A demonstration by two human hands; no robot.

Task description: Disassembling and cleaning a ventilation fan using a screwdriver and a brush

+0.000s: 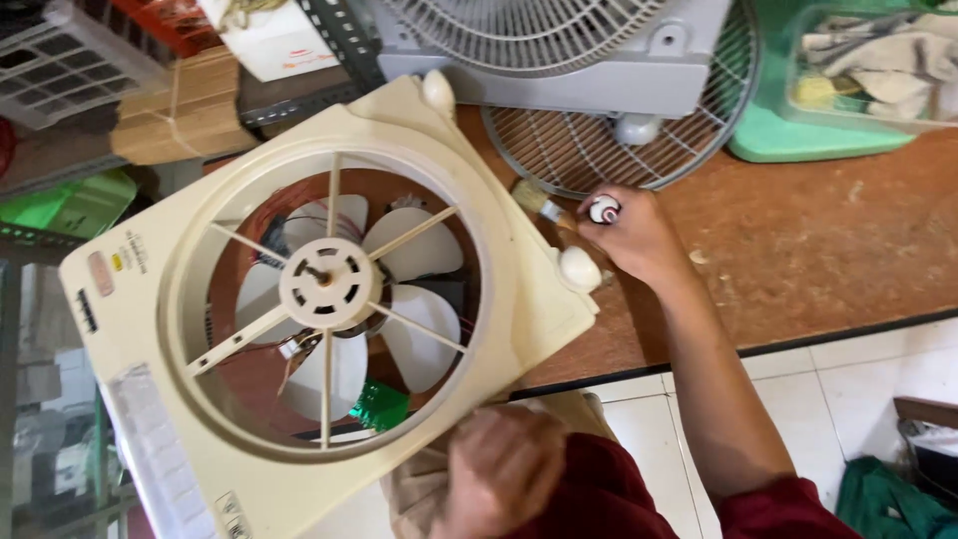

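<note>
A cream square box-fan housing (150,329) leans tilted over the edge of the brown table (818,250), its round opening showing white blades (409,339) and a cream hub (324,284). My left hand (499,469) grips the housing's lower edge from beneath. My right hand (629,235) is shut on a small paintbrush (544,205) with pale bristles, held close to the housing's round foot (579,268) at its right corner.
A grey fan body (599,60) and a loose wire grille (599,150) lie at the table's back. A green plastic tub (798,140) with rags stands at the right. Cardboard and crates sit at the left. White floor tiles lie below.
</note>
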